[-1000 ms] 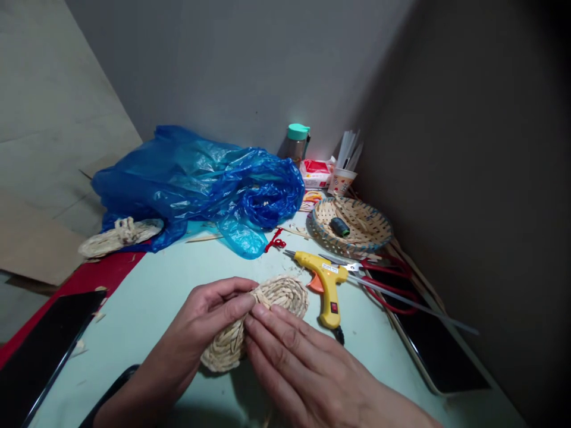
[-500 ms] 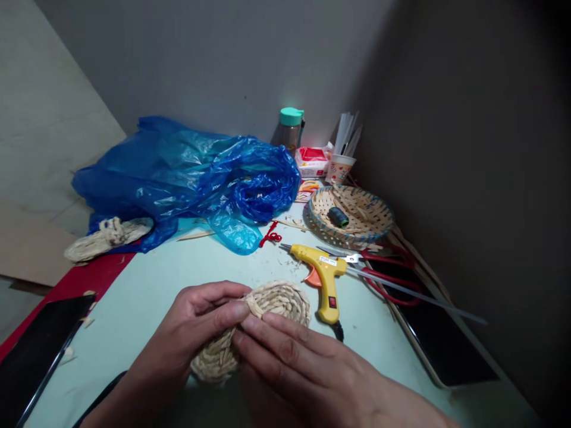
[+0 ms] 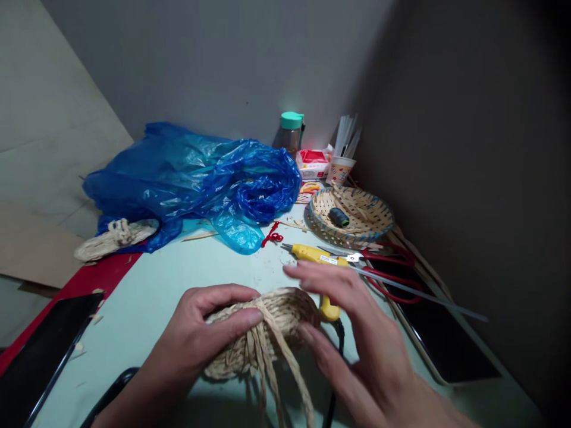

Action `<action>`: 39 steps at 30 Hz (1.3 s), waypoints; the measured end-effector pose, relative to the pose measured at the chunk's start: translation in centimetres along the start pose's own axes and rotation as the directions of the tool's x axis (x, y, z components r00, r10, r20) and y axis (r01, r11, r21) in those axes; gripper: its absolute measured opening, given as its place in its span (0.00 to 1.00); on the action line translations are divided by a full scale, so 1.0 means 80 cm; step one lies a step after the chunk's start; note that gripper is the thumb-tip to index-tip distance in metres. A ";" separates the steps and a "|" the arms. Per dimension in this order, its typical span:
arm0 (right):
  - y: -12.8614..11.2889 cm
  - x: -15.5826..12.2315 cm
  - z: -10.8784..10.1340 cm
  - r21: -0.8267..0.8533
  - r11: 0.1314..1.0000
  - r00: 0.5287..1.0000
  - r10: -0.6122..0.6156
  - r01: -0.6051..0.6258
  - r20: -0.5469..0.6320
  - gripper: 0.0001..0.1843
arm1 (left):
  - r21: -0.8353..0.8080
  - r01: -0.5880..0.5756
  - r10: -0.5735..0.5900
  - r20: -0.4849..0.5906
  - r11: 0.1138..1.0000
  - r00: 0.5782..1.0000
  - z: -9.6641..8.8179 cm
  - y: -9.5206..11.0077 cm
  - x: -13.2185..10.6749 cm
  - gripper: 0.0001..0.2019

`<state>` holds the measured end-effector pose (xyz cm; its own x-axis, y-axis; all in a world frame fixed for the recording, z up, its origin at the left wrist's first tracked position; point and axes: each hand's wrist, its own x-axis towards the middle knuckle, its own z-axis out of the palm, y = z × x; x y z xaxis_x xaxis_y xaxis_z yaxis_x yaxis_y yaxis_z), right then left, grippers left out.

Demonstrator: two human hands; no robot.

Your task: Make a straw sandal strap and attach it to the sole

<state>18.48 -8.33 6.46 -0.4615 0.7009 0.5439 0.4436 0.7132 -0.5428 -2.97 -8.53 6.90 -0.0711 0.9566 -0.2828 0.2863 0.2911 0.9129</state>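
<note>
An oval piece of coiled, braided straw (image 3: 289,303), much like a small straw sandal, is held over the table. My left hand (image 3: 218,324) is closed on its left half, with the thumb pressed on top and the fingers behind. Several braided straw cords (image 3: 285,356) hang from the middle, under that thumb, toward me. My right hand (image 3: 361,333) is open, its fingers spread above the right end and its thumb close to the edge; whether it touches is unclear. Behind it, a yellow glue gun (image 3: 316,254) lies partly hidden.
Red-handled scissors (image 3: 388,285) and a glue stick (image 3: 428,302) overlap a dark tablet (image 3: 450,345) at right. A basket (image 3: 375,229) holds a thread spool (image 3: 339,217). A blue plastic bag (image 3: 178,172), a straw sandal (image 3: 116,239) and another dark screen (image 3: 49,351) lie left.
My right hand has let go of the straw piece, lifted to the right and spread its fingers. The straw cords now hang loose in front. My left hand keeps its hold.
</note>
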 end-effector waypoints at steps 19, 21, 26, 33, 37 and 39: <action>0.003 0.000 0.021 0.355 0.834 0.899 0.337 -0.423 0.279 0.03 | 0.339 -0.318 0.357 -0.061 0.886 0.932 0.022 -0.008 -0.023 0.07; 0.003 0.000 0.022 0.362 0.840 0.909 0.327 -0.405 0.258 0.04 | 0.359 -0.350 0.401 -0.077 0.865 0.913 0.023 -0.011 -0.024 0.05; -0.001 0.000 0.025 0.366 0.871 0.944 0.287 -0.329 0.164 0.03 | 0.362 -0.424 0.478 -0.071 0.830 0.875 0.028 -0.013 -0.025 0.04; -0.008 0.003 0.026 0.377 0.847 0.927 0.351 -0.374 0.132 0.05 | 0.417 -0.542 0.625 -0.083 0.730 0.776 0.032 -0.019 -0.031 0.04; -0.007 0.003 0.030 0.384 0.844 0.927 0.356 -0.375 0.123 0.05 | 0.481 -0.541 0.635 -0.042 0.690 0.772 0.031 -0.021 -0.034 0.04; -0.007 0.003 0.032 0.377 0.842 0.922 0.364 -0.386 0.130 0.05 | 0.496 -0.538 0.630 -0.024 0.682 0.776 0.028 -0.021 -0.032 0.04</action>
<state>16.18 -8.57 5.25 -0.3636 0.9050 0.2209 0.2619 0.3269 -0.9080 -1.09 -11.54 5.44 0.1019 0.9263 0.3628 0.7070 -0.3240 0.6286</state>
